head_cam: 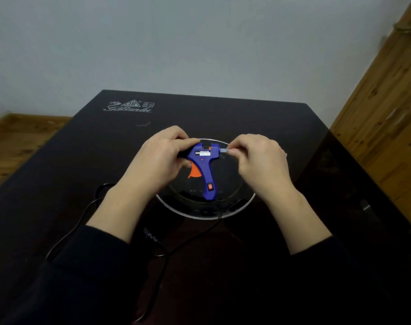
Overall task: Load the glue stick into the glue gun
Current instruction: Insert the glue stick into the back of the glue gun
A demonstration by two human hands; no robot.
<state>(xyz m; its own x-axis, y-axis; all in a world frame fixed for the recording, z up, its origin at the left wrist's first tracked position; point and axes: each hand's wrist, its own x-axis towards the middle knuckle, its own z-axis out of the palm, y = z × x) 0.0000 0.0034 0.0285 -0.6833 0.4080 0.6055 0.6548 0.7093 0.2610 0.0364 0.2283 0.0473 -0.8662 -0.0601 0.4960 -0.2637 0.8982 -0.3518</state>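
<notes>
Dark and glossy, a black table top [258, 127] fills the middle of the view, with a pale wall behind it and wooden boards at either side. Over its centre the person's left hand [157, 163] is wrapped around the front end of a small blue plastic glue gun [205, 165], fingers curled over the barrel and hiding the nozzle. The gun is held with its barrel level and its handle pointing down toward the person. The right hand [262, 165] sits just beside the gun's rear, its thumb and fingertips pinched on a short, clear, translucent glue stick [224, 150]. Only a small length of the stick shows between the fingers and the back opening of the barrel, which it meets. An orange trigger [195, 171] juts out under the barrel next to the left palm, and a red rocker switch [210, 186] sits low on the handle. A white label runs along the barrel. Below the hands a round silver-rimmed glass inset [249, 202] is set in the table. From the handle's base a black power cord [87, 214] loops toward the left sleeve.
</notes>
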